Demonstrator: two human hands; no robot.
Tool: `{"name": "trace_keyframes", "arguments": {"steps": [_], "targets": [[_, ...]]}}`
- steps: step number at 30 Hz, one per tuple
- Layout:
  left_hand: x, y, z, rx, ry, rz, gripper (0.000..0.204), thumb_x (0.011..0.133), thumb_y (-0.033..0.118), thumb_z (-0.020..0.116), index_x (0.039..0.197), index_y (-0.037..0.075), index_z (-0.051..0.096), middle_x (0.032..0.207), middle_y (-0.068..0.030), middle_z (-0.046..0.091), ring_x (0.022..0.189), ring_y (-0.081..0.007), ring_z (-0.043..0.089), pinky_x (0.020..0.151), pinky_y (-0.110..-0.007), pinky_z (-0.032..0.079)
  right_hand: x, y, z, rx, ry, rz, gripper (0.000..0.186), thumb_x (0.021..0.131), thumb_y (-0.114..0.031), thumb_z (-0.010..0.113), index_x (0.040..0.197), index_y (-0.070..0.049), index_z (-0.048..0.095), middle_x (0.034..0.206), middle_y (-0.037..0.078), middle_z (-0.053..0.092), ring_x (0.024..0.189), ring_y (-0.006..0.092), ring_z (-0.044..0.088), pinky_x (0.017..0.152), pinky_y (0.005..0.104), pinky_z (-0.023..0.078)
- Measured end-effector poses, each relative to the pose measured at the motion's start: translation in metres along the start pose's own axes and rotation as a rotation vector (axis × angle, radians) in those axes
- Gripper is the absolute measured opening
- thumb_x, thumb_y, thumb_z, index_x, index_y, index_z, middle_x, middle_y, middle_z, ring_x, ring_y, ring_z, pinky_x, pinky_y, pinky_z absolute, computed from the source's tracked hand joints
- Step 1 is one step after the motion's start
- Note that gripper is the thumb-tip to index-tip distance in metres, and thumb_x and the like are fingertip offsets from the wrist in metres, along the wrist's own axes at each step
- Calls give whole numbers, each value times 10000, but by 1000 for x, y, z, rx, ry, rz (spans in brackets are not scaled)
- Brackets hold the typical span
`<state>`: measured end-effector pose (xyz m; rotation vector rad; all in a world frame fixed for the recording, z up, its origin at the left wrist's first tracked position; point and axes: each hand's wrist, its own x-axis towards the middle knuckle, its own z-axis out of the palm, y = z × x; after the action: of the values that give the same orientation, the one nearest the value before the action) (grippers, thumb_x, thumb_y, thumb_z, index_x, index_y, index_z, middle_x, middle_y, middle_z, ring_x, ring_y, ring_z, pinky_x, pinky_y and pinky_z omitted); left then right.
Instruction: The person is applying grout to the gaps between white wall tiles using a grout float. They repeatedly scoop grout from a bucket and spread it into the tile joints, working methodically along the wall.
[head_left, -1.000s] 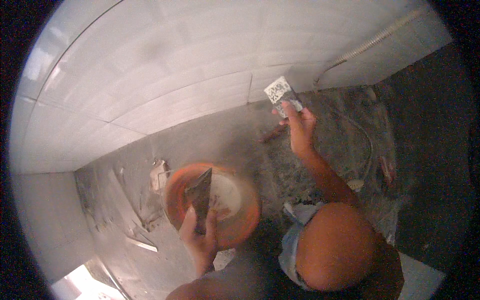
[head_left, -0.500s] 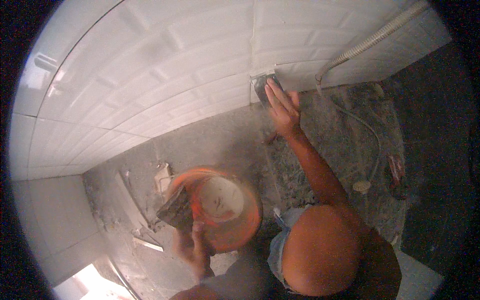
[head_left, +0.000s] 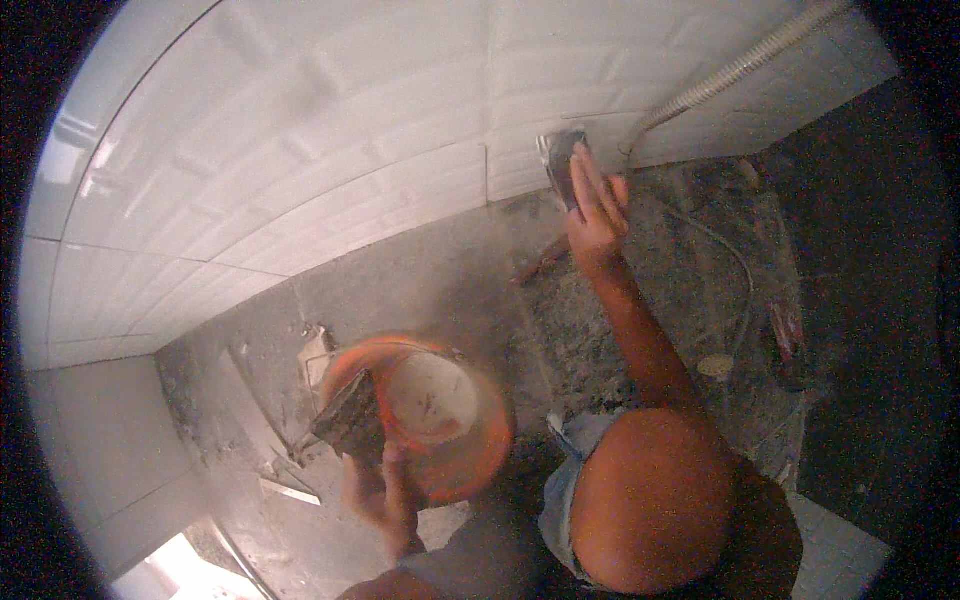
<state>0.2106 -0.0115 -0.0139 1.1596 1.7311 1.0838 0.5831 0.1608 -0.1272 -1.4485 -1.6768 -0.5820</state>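
My right hand [head_left: 597,215] reaches up to the white tiled wall [head_left: 400,130]. Its fingers press a flat, dark scraper [head_left: 562,165] with a pale edge against the tiles near the floor, right of a vertical joint. At the lower left, my left hand [head_left: 385,490] is closed around a second flat tool, a dark grimy scraper [head_left: 350,415]. That one is tilted over the left side of an orange bucket [head_left: 485,435]. Inside the bucket lies a whitish mass [head_left: 435,395] with darker marks. Blur hides the detail of my left fingers.
A ribbed pale hose [head_left: 745,72] runs down the wall at right, and a thin cord [head_left: 745,270] curves over the dusty floor. A reddish-brown stick-like piece [head_left: 540,262] lies below my right hand. Strips and scraps [head_left: 290,490] lie left of the bucket.
My right hand has slid the scraper rightward along the wall, away from the vertical joint, which now shows uncovered. My left hand stays by the bucket with its tool.
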Motion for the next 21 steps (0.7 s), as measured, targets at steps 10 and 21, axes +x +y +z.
{"name": "trace_keyframes", "arguments": {"steps": [10, 21], "targets": [[11, 4, 13, 1, 7, 48, 283, 948, 176, 732, 1143, -21, 672, 945, -41, 691, 803, -123, 627, 687, -271, 495, -67, 17, 23, -5, -190, 80, 612, 752, 93, 624, 1358, 7, 626, 1419, 145, 625, 1194, 271, 657, 918, 426, 484], [19, 8, 11, 74, -46, 33, 281, 949, 148, 725, 1160, -25, 659, 1032, -71, 706, 898, -146, 641, 771, -279, 507, -15, 32, 28, -45, -103, 58, 595, 759, 109, 656, 1339, -22, 648, 1375, 148, 648, 1123, 268, 680, 836, 398, 524]]}}
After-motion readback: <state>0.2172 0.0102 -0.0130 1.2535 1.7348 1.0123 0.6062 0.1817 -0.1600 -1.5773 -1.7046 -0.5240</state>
